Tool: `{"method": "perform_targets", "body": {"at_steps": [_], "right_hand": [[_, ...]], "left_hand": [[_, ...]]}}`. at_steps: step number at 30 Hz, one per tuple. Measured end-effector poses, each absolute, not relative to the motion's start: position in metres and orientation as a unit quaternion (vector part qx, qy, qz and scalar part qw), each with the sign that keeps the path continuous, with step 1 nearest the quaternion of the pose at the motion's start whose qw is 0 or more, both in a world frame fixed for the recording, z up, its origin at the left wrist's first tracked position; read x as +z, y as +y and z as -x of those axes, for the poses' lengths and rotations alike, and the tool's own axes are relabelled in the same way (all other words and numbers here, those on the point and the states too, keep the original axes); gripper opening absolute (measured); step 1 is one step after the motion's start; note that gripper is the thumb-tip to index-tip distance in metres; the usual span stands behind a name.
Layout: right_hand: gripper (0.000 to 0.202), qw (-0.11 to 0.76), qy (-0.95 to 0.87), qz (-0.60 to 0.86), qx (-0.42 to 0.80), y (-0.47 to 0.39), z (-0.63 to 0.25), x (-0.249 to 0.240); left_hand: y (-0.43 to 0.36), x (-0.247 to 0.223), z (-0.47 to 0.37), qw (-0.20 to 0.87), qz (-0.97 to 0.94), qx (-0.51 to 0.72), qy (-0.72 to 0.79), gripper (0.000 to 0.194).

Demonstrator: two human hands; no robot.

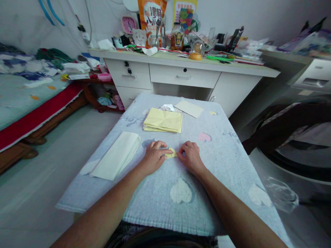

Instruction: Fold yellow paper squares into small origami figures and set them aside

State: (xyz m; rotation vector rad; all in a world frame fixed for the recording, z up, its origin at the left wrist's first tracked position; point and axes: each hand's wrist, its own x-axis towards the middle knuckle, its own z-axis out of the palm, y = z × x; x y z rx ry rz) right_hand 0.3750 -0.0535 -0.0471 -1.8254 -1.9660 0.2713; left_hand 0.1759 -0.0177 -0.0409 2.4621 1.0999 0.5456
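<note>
A small folded piece of yellow paper (pixel 171 153) lies on the cloth-covered table (pixel 217 193) between my hands. My left hand (pixel 154 155) has its thumb and fingers on the paper's left side, pressing it. At the paper's right corner, my right hand (pixel 190 155) is closed with thumb and fingertips pinching the edge. Beyond my hands sits a stack of creased yellow paper sheets (pixel 162 120). To the left of my left hand lies a folded white-green stack of paper (pixel 116 156).
A pale card (pixel 189 108) and a crumpled clear wrapper (pixel 167 107) lie at the table's far side. A cluttered white desk (pixel 170 62) stands behind it. On the left is a bed (pixel 33 100); on the right, a washing machine (pixel 310 77).
</note>
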Motion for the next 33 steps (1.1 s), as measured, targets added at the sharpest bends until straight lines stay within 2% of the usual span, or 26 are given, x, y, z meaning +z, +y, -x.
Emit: {"method": "perform_targets", "body": {"at_steps": [6,12,15,28,33], "right_hand": [[0.007,0.186,-0.718,0.666,0.077,-0.057,-0.372,-0.04],[0.033,0.162,-0.722,0.672,0.04,-0.062,-0.364,-0.036],[0.038,0.152,-0.717,0.68,0.022,-0.063,-0.361,-0.036],[0.018,0.145,-0.682,0.714,0.057,-0.061,-0.383,-0.037],[0.018,0.206,-0.687,0.693,0.069,-0.061,-0.387,-0.038]], "left_hand": [[-0.013,-0.045,-0.178,0.198,-0.871,0.195,0.406,0.025],[-0.013,-0.044,-0.181,0.194,-0.867,0.202,0.411,0.023],[-0.013,-0.045,-0.18,0.193,-0.866,0.205,0.413,0.024],[-0.011,-0.048,-0.178,0.201,-0.868,0.198,0.41,0.024],[-0.011,-0.046,-0.178,0.205,-0.867,0.194,0.409,0.024]]}}
